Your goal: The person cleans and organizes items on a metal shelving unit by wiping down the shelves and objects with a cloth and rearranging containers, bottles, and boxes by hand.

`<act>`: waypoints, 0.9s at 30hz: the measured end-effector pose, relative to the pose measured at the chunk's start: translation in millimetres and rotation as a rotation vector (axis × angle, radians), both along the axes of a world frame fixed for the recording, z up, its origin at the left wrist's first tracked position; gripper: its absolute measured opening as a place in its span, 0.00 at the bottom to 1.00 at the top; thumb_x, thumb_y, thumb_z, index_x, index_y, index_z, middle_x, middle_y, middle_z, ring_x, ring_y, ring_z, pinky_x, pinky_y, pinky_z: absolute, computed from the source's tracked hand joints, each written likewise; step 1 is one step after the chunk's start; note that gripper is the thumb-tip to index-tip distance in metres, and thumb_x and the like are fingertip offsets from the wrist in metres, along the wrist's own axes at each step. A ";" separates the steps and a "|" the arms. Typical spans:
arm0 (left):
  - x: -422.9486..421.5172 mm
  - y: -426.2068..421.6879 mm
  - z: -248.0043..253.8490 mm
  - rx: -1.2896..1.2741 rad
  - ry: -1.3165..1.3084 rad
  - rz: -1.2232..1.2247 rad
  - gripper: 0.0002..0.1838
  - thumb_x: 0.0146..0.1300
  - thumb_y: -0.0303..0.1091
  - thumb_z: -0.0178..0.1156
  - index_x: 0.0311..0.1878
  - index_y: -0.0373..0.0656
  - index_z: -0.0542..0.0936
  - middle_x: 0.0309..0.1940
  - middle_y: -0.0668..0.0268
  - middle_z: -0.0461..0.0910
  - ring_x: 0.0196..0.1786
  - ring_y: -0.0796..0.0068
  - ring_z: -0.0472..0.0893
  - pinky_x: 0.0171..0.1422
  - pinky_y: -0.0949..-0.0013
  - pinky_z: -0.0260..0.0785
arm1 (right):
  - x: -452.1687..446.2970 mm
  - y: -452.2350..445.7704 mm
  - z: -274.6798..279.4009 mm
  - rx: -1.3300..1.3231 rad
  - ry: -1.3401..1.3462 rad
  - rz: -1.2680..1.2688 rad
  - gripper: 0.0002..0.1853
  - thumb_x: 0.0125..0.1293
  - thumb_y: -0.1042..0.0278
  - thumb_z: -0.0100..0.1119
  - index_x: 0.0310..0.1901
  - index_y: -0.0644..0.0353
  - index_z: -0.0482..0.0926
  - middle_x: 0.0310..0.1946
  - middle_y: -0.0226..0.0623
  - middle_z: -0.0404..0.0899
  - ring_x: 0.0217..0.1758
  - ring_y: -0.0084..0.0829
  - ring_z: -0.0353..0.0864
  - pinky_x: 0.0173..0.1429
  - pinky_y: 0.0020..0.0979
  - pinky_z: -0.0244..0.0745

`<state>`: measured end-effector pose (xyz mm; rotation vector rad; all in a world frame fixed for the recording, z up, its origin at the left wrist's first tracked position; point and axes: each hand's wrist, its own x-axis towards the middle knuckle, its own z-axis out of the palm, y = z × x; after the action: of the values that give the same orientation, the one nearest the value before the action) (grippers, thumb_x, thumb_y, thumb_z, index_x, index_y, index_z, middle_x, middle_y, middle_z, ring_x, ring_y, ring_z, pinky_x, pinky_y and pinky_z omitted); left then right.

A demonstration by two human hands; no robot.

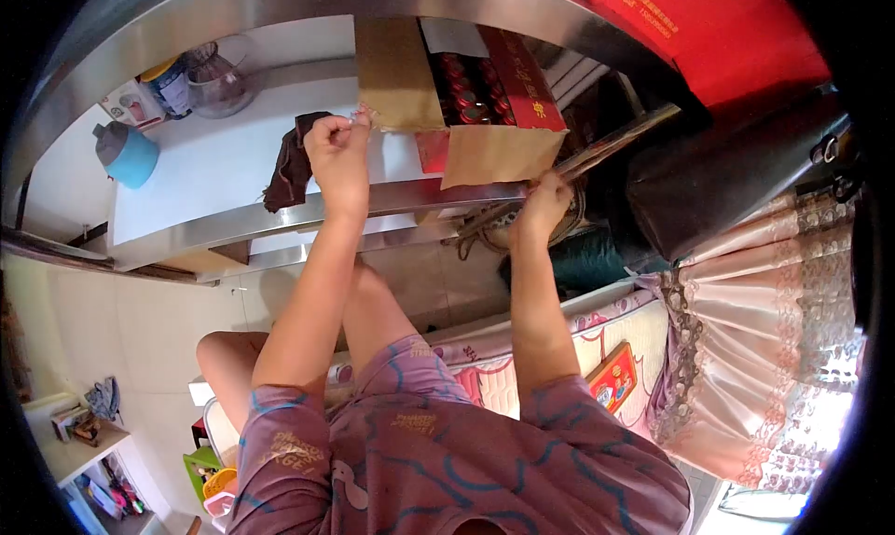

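An open cardboard box [503,153] with a red printed side sits on the white shelf, with several red-rimmed cans [466,92] showing inside. My left hand [340,162] is closed in a pinch at the lower left corner of the box's raised left flap [396,74]. Right beside that hand, a dark brown cloth [291,171] drapes over the shelf's front edge; I cannot tell whether the hand touches it. At the box's front right corner, my right hand [543,207] has its fingers closed on the edge of the front flap.
On the shelf [196,176] stand a blue cup with a grey lid [129,153], a glass bowl [219,83] and a tin [168,89]. A metal rail [242,226] edges it. A black bag [718,181] hangs right, above a patterned mattress [643,349] and a pink curtain [736,321].
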<state>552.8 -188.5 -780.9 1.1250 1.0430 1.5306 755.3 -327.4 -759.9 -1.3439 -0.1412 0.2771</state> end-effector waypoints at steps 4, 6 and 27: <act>-0.1 -10.6 12.2 -0.059 -0.211 -0.061 0.11 0.63 0.33 0.67 0.40 0.40 0.74 0.36 0.68 0.74 0.34 0.82 0.73 0.44 0.77 0.66 | 0.9 -18.2 -33.9 0.032 0.655 0.258 0.21 0.68 0.59 0.50 0.55 0.67 0.67 0.52 0.50 0.71 0.58 0.45 0.71 0.68 0.47 0.64; -1.3 -16.3 22.0 -0.075 -0.234 -0.093 0.11 0.64 0.32 0.66 0.41 0.41 0.73 0.31 0.70 0.76 0.35 0.83 0.74 0.44 0.77 0.65 | -1.5 -18.5 -29.4 0.436 0.929 0.459 0.23 0.67 0.56 0.48 0.56 0.66 0.67 0.54 0.51 0.68 0.60 0.48 0.69 0.73 0.48 0.59; 21.7 -28.0 73.4 0.149 -0.130 -0.176 0.12 0.66 0.30 0.62 0.50 0.42 0.74 0.35 0.70 0.78 0.39 0.82 0.76 0.50 0.75 0.68 | 41.4 68.5 20.4 -0.626 -1.287 0.418 0.16 0.63 0.73 0.54 0.52 0.56 0.82 0.54 0.43 0.80 0.59 0.44 0.73 0.64 0.36 0.69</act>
<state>574.4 -216.5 -707.5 1.1700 0.7323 1.5373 796.7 -258.9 -739.5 -1.9310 -1.5215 -0.2723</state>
